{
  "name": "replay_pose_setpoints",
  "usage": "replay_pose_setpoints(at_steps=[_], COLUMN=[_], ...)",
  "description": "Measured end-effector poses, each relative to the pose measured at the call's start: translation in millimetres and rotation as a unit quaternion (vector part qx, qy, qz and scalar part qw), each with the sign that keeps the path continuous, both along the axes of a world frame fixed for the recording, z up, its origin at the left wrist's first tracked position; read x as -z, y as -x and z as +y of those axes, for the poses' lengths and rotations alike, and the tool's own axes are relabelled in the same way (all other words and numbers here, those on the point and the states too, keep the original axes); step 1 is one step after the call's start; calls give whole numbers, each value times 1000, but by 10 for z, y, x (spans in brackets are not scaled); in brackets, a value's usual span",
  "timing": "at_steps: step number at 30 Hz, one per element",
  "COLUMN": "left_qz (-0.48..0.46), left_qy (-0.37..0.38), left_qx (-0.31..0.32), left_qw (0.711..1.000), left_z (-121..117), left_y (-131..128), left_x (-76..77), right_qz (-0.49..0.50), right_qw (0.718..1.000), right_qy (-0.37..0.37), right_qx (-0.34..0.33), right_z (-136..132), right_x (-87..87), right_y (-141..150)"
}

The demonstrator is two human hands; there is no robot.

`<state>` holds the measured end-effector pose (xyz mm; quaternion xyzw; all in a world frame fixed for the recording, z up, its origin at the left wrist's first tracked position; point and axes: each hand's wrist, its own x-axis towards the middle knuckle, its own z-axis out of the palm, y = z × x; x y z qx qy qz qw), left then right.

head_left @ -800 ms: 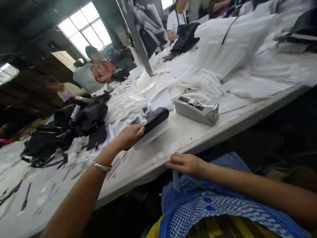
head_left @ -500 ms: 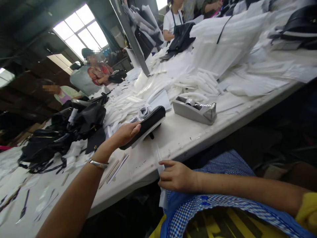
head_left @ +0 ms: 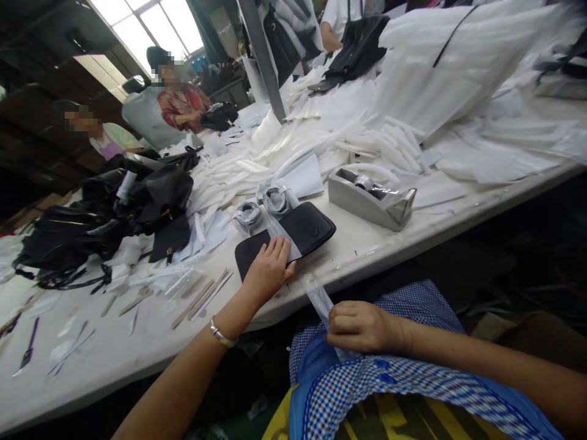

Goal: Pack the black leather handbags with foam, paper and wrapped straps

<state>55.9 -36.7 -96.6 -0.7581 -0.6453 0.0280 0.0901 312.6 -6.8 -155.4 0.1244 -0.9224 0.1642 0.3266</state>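
A flat black pouch [head_left: 310,227] with rounded corners lies on the white table near its front edge. A pale translucent strip [head_left: 284,236] crosses its upper face. My left hand [head_left: 269,266] rests on the pouch and the strip, fingers laid flat and thumb by the near edge. Below the table edge, my right hand [head_left: 362,327] is closed round a translucent plastic strip [head_left: 320,299], whose free part reaches up toward the pouch. Two clear-wrapped grey coils [head_left: 276,200] sit just behind the pouch. To its right stands a grey tape dispenser [head_left: 369,198].
Black bags [head_left: 68,235] are heaped at the left. White foam sheets [head_left: 440,73] cover the back and right of the table [head_left: 151,342]. Thin brown strips [head_left: 200,301] lie left of my hand. A grey post [head_left: 261,58] rises behind. Several people work across the table.
The pouch has gone from edge-on in my left hand to lying flat on the table, its upper face showing. My left fingers have flattened over it. My right hand has closed on the plastic strip.
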Motion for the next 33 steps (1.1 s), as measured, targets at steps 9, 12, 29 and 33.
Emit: replay_pose_setpoints(at_steps=[9,12,29,33], left_qz=[-59,-97,-193,-202], left_qy=[-102,-115,-270,-275], left_qx=[-23,-32,23,42], left_qw=[993,988,943,939], left_z=[-244,-268,-197,-239], left_y=[-243,-276,-208,-254], left_x=[458,466,492,487], right_qz=[-58,-58,-149,-146], right_qw=[980,978,976,975], right_qy=[190,160,52,61], right_qx=[3,123,150,158], right_z=[460,757,1189,1193], right_x=[-352,-391,-260,-231], right_y=[25,327,1019,1011])
